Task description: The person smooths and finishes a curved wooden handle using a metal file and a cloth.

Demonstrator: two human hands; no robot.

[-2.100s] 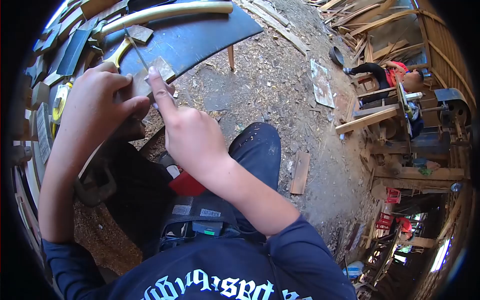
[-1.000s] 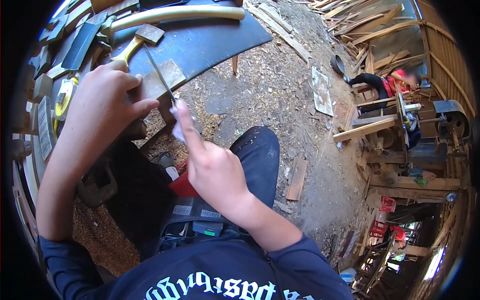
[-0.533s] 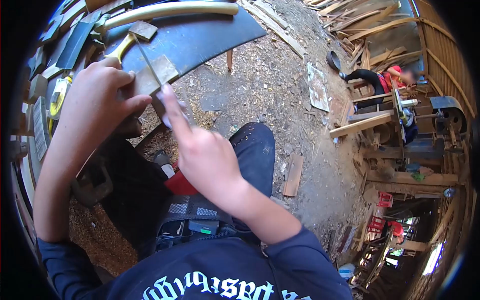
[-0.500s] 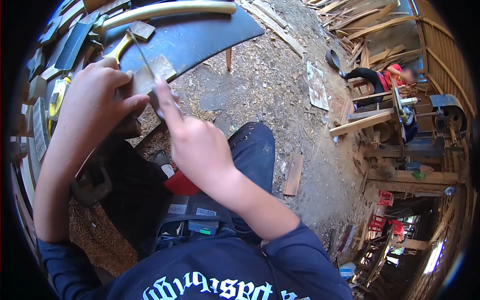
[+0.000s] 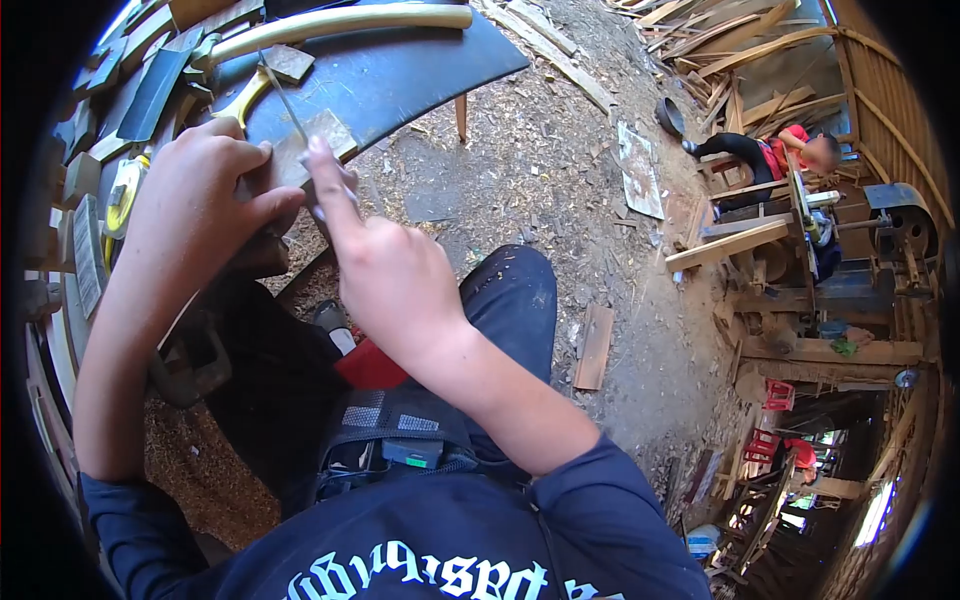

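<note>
My right hand (image 5: 395, 290) is closed round the hidden handle of a knife (image 5: 284, 100), index finger stretched along its back. The thin blade points away to the upper left and lies across a small wooden block (image 5: 328, 134). Bent over from the left, my left hand (image 5: 215, 175) grips the near side of that block, with thumb and fingers close to the blade. The block is at the near edge of a dark blue worktop (image 5: 420, 70). Just beyond the left hand lie a pale yellow handle-like piece (image 5: 243, 100) and a small square wood piece (image 5: 288, 62).
A long curved wooden handle (image 5: 340, 20) lies along the worktop's far side. To the left are a yellow tape measure (image 5: 122, 200) and wood scraps. Below hangs a metal clamp (image 5: 195, 372). Shavings cover the floor; a person in red (image 5: 780, 155) sits beside machinery at right.
Both hands keep nearly the same place and grip. The blade still lies across the block, and the whole view has shifted slightly.
</note>
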